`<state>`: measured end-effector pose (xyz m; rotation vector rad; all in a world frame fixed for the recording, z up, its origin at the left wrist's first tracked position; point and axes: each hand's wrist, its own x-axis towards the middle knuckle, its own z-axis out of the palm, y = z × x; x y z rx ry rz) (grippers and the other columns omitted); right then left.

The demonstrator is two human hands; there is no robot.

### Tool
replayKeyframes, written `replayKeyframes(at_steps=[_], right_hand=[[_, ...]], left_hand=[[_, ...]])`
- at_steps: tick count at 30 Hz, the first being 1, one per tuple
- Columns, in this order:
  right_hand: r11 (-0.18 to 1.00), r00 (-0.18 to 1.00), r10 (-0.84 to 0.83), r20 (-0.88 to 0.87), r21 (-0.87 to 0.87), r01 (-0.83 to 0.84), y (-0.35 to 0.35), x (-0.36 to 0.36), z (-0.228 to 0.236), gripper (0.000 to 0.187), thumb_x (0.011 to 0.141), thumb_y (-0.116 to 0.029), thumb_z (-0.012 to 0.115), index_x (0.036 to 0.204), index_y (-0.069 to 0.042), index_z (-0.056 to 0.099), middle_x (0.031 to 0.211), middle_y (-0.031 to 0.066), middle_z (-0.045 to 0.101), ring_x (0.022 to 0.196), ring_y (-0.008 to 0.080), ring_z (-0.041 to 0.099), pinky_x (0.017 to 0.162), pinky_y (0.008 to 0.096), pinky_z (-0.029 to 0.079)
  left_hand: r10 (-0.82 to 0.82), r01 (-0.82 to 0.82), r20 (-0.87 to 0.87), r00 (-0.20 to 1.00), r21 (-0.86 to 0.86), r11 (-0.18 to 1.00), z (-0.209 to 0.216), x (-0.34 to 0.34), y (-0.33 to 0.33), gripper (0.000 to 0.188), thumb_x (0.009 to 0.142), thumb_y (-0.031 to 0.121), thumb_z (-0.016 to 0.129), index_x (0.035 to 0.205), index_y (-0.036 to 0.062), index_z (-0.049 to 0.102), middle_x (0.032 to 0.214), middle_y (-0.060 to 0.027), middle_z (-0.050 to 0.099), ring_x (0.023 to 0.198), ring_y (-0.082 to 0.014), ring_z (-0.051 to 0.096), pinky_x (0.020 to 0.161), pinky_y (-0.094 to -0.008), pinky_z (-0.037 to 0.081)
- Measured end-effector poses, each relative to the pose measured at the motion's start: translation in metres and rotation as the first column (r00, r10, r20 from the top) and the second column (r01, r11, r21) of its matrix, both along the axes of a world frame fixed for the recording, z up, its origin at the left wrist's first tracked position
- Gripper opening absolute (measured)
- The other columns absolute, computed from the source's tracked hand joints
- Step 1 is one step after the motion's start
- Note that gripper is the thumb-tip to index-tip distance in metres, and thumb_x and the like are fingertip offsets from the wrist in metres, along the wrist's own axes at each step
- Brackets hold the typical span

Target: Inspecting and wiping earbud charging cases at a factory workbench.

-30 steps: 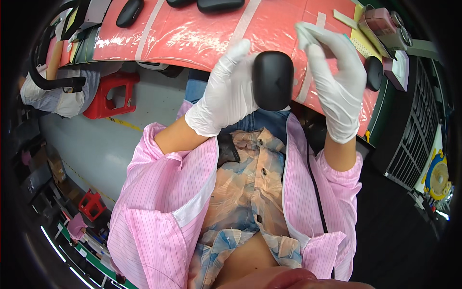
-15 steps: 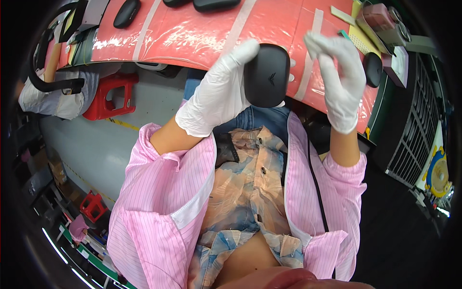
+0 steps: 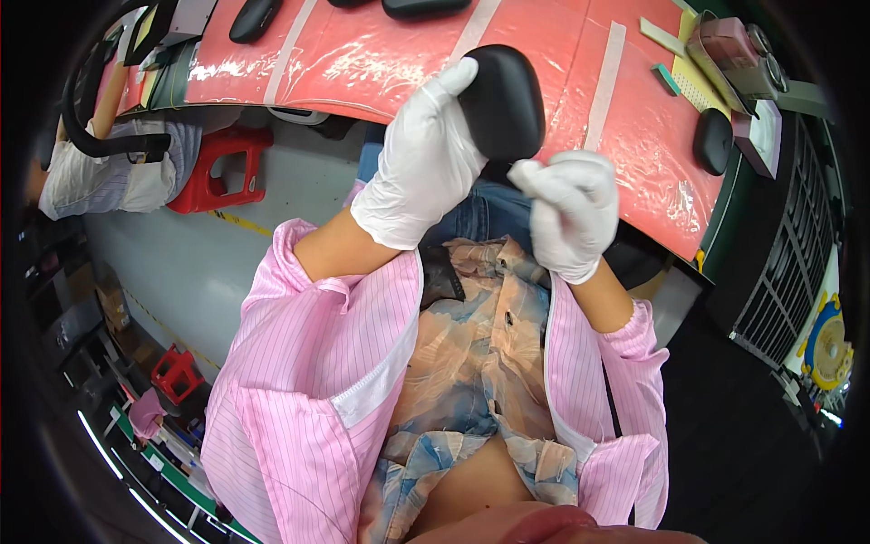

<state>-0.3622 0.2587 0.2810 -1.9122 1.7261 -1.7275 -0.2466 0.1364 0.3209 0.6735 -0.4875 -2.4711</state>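
My left hand (image 3: 424, 163), in a white glove, grips a smooth black rounded case (image 3: 505, 102) along its left side, with the thumb near the top corner. The case is tilted above the front edge of the red-covered table (image 3: 580, 54). My right hand (image 3: 573, 213), gloved in white too, is just below the case's lower right corner. Its fingers are curled in and the thumb side points at the case; what they hold, if anything, is hidden. I cannot tell whether those fingertips touch the case.
Similar black cases lie on the table: one far left (image 3: 255, 20), one far middle (image 3: 426, 7), one at right (image 3: 713, 141). A green-ended strip (image 3: 666, 79) and a metal-lidded container (image 3: 725, 45) are at the far right. A co-worker's arm (image 3: 107, 100) and a red stool (image 3: 217, 168) are left.
My right hand has come down and leftward, close to the case's lower edge. The case has moved slightly up and turned, and its small emblem is out of sight.
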Motion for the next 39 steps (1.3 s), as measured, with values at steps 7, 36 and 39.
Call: replayKeyframes(at_steps=[7,36,39], right_hand=[[0.970,0.858,-0.086,0.506,0.240,-0.044,-0.020,-0.040,0.036,0.025,0.092,0.002,0.051,0.115,0.004,0.063,0.107,0.0105,0.059,0.102,0.0208,0.062,0.091,0.0308,0.049],[0.962,0.900,0.263,-0.347,0.162,-0.219,-0.018,-0.009,0.042,0.046,0.056,-0.001,0.065,0.101,-0.010,0.073,0.075,0.0016,0.054,0.070,0.0206,0.053,0.062,0.0340,0.043],[0.954,0.943,0.290,-0.163,0.129,-0.271,-0.013,-0.035,0.040,0.044,0.063,0.003,0.061,0.104,-0.007,0.072,0.079,0.0024,0.062,0.075,0.0212,0.057,0.068,0.0338,0.047]], left_hand=[[-0.194,0.299,-0.402,0.895,0.216,0.930,-0.040,0.006,-0.010,0.064,0.091,0.055,0.054,0.119,-0.0026,0.055,0.109,-0.0160,0.060,0.098,-0.0264,0.060,0.075,-0.0332,0.054],[-0.202,0.202,0.074,0.977,0.016,0.979,-0.005,-0.004,-0.002,0.064,0.100,0.052,0.034,0.119,-0.0034,0.057,0.118,-0.0178,0.064,0.105,-0.0269,0.063,0.094,-0.0397,0.051],[-0.192,0.185,0.034,0.981,0.149,0.971,0.008,-0.007,-0.002,0.066,0.099,0.053,0.034,0.122,-0.0047,0.056,0.120,-0.0206,0.062,0.109,-0.0303,0.062,0.096,-0.0421,0.051]])
